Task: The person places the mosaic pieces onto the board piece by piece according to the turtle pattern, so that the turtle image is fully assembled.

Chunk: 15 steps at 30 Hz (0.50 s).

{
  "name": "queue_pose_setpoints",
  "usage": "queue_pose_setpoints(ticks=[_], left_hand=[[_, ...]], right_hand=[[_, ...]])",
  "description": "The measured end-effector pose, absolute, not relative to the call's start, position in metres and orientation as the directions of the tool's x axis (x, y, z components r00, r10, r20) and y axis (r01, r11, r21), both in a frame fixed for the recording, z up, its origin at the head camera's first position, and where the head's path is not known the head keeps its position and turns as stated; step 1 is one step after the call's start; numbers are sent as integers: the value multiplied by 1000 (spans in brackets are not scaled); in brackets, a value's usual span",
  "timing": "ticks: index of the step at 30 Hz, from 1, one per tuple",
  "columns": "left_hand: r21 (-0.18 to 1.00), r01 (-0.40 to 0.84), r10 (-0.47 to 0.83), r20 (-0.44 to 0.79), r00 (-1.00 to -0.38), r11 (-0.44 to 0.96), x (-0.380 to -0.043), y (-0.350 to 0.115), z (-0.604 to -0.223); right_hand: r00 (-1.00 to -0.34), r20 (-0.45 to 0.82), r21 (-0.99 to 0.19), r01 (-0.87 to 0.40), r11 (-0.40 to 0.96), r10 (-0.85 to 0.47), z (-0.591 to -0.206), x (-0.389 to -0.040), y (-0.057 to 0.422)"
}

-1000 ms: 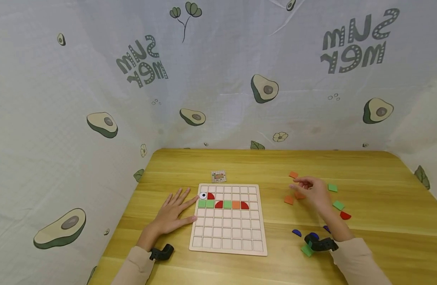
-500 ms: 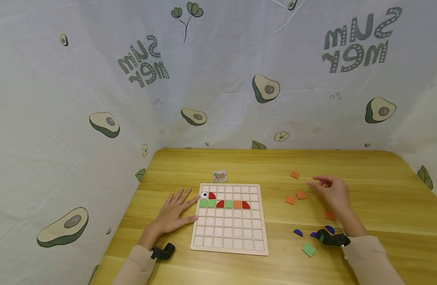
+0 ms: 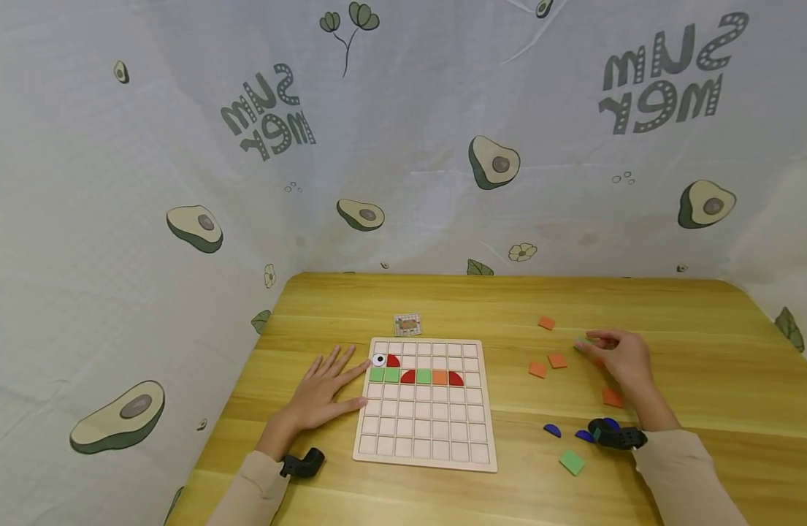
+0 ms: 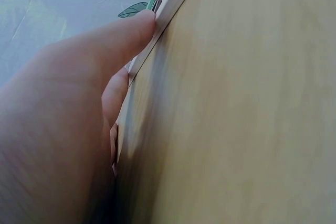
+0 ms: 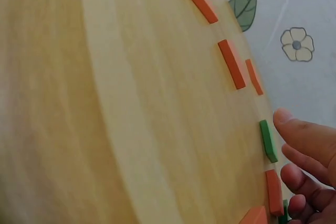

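My left hand lies flat on the table with its fingers spread, index fingertip and thumb at the left edge of the wooden grid board. In the left wrist view its thumb touches the board's side. On the board are a round eye tile, red curved tiles, green square tiles and an orange one. My right hand is over the loose tiles, fingers loosely bent. Its thumb and fingertips are right at a green square tile, with a gap showing in the right wrist view.
Orange square tiles are scattered around my right hand, some partly covered by it. Nearer the front are blue half-round tiles and a green tile. A small picture card is behind the board. Printed cloth hangs beyond the table.
My right hand has moved right from the orange tiles, and a green tile now shows at its fingertips. My left hand stays in place; the view has shifted slightly.
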<state>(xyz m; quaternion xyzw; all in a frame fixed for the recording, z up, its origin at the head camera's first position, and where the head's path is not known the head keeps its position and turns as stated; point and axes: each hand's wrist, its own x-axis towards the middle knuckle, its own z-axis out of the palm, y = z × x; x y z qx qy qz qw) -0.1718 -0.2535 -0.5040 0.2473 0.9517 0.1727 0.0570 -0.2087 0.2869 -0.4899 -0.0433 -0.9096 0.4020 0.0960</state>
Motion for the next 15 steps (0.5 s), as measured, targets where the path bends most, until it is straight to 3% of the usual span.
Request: queue_pose_setpoints(ticks=[15], left_hand=[[353,452,489,-16,-872,819,-172,-253,-505]], right_hand=[[-986,91,-720,32,694,140,-498,-212,292]])
